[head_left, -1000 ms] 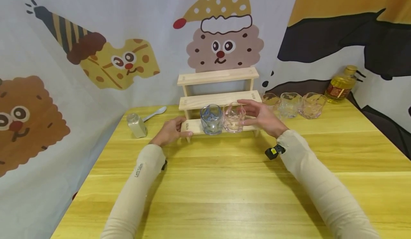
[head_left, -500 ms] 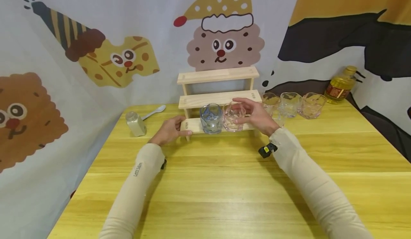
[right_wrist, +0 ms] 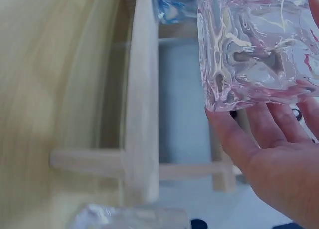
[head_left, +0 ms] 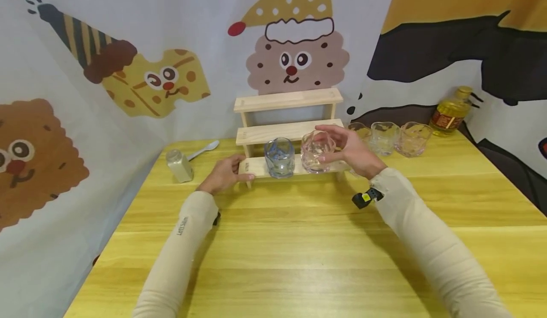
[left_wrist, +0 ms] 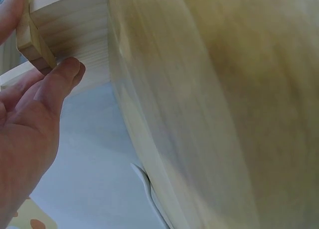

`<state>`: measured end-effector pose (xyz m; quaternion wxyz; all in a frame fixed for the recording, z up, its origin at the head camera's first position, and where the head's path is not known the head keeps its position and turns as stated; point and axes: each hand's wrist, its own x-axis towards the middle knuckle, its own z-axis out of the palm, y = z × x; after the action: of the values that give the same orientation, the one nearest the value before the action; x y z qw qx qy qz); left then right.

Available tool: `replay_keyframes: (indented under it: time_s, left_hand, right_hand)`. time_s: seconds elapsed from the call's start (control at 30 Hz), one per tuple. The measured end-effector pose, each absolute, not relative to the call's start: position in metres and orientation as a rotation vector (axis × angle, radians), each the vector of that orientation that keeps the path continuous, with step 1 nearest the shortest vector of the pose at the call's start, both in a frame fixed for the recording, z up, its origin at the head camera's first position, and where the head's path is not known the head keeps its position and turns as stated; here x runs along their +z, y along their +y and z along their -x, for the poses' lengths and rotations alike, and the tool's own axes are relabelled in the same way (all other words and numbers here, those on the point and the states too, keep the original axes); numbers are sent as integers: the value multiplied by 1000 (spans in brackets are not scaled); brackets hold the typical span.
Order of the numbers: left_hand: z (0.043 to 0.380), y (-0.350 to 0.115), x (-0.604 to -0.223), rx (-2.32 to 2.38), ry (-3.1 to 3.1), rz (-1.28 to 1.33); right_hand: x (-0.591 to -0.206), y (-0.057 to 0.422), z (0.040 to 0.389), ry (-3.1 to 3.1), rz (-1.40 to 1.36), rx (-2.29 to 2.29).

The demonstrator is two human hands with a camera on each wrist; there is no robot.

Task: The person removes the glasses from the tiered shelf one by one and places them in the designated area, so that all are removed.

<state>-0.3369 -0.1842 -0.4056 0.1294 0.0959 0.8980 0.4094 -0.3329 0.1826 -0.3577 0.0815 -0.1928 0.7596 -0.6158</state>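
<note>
A three-step wooden shelf (head_left: 288, 100) stands at the back of the table. My left hand (head_left: 223, 174) grips the left end of its lowest board; in the left wrist view that hand (left_wrist: 30, 124) has fingers and thumb on either side of the board end (left_wrist: 36, 47). A clear blue-tinted glass (head_left: 279, 159) rests on the lowest board. To its right, my right hand (head_left: 358, 152) holds a pink-tinted glass (head_left: 314, 159) by its side. In the right wrist view the base of the pink glass (right_wrist: 259, 52) is raised off the board (right_wrist: 142, 104).
Several similar glasses (head_left: 386, 140) stand right of the shelf, partly hidden by my right hand. Behind them is a bottle of yellow oil (head_left: 449, 116). On the left are a small jar of pale powder (head_left: 179, 167) and a white spoon (head_left: 204, 150). A printed cloth (head_left: 171, 4) hangs behind.
My right hand has taken hold of the pink glass, lifted it and shifted it right, away from the blue glass. My left hand has stayed on the shelf end.
</note>
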Motion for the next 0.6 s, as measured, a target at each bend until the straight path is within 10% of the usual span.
replay_keyframes:
  time_s: [0.6]
  left_hand:
    - [337,-185,-407,1198,2637,-304]
  right_hand:
    - [-338,266,319,2222,607,-2010]
